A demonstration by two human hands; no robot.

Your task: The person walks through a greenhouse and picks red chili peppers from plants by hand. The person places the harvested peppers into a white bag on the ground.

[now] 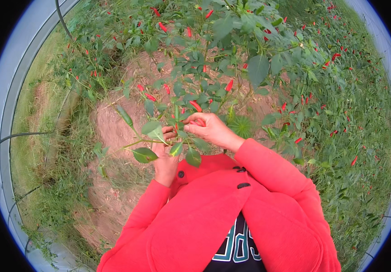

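Note:
My right hand (212, 128) holds a few red chili peppers (198, 122) between thumb and curled fingers. Just beyond its fingertips hangs another red chili pepper (195, 106) on the plant. My left hand (164, 159) is among the leaves of a chili branch (144, 140), its fingers near a small red pepper (176, 128). Leaves cover part of that hand, so whether it grips the stem is hard to see. A large green pepper (125, 116) sticks up from the branch to the left. A slim green pepper (177, 113) stands between the two hands.
Tall chili plants (229, 30) with ripe red fruit rise in front of me. A dense row of chili plants (345, 102) runs along the right. Reddish bare soil (113, 125) lies at the left, with grass and weeds (55, 193) beyond. Curved dark pipes (18, 135) stand at the left edge.

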